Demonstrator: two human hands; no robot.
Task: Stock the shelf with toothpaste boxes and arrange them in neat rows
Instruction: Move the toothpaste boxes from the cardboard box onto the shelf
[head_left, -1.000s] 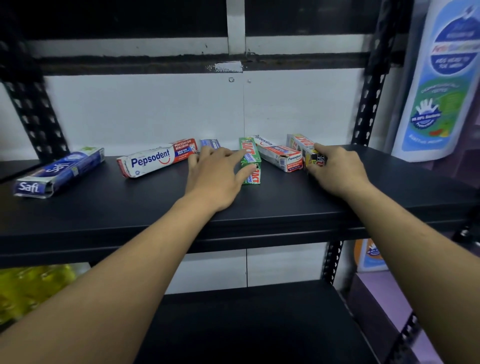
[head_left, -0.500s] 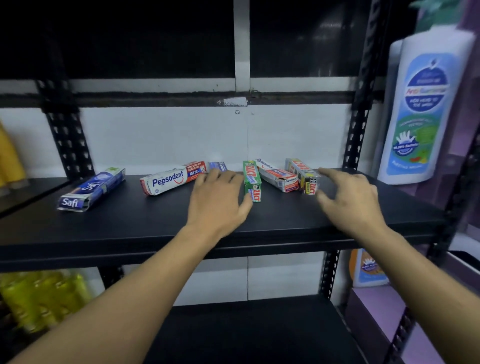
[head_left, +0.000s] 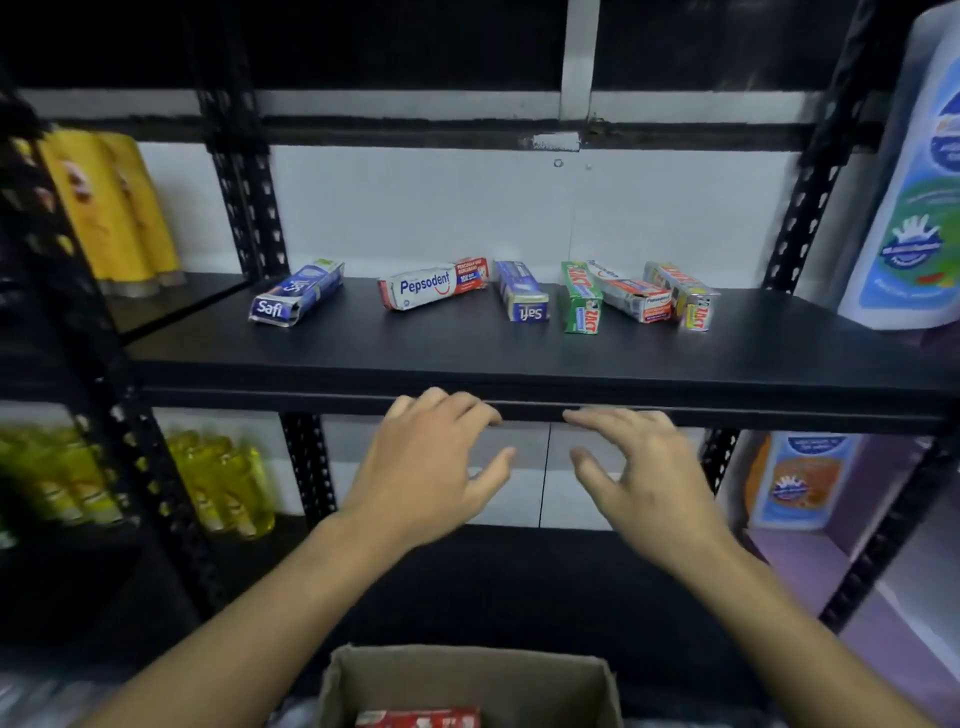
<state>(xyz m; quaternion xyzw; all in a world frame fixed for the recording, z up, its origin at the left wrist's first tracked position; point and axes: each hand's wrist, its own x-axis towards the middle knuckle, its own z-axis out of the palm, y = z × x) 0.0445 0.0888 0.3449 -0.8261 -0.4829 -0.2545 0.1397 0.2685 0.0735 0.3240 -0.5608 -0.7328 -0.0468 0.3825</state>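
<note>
Both hands were empty, fingers spread and loosely curled, in front of the near edge of the black shelf (head_left: 519, 358): the left hand (head_left: 431, 478) and the right hand (head_left: 639, 478) close together, blurred by motion. Six toothpaste boxes lay far back on the shelf: a blue Safi box (head_left: 296, 293) alone at the left, then a Pepsodent box (head_left: 434, 283), a second Safi box (head_left: 522, 291), a green box (head_left: 582, 296), a grey box (head_left: 631, 291) and a yellow-ended box (head_left: 683, 293); the last two looked touching. A cardboard carton (head_left: 467, 680), cut off below, showed something red inside, too cropped to read.
</note>
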